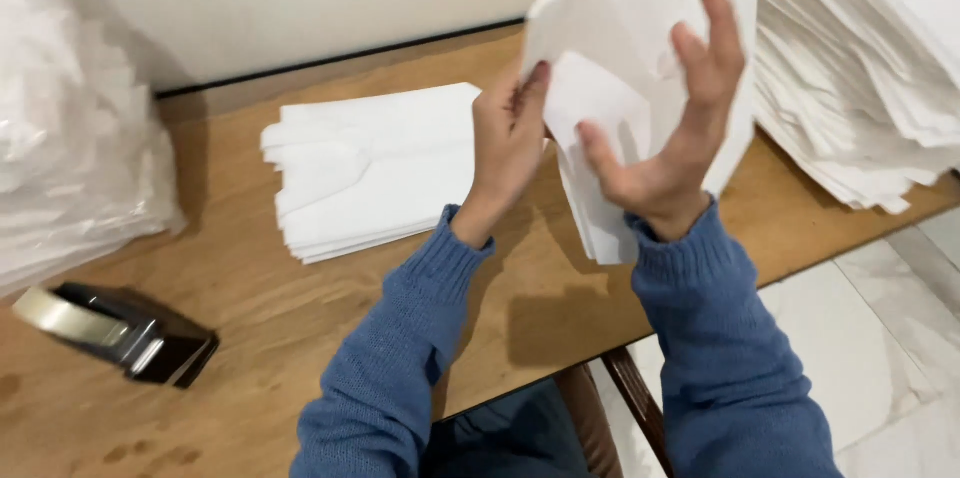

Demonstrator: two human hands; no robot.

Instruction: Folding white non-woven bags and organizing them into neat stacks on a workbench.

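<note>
Held up over the table (300, 338), the white paper piece (640, 28) looks light, thin and floppy, easily creased; best pinched at an edge. The left hand (508, 143) pinches its lower edge; the right hand (680, 108) lies open against it. A flat white stack (375, 168) lies nearby, a black tape dispenser (120, 333) left.

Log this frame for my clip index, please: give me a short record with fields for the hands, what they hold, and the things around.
left hand: grips the held white paper piece at its left edge
right hand: open fingers against the same piece
stack of folded white paper: lies flat on the wooden table
large paper pile: at the right
tape dispenser: black, at the left
plastic-wrapped bundle: far left
</note>
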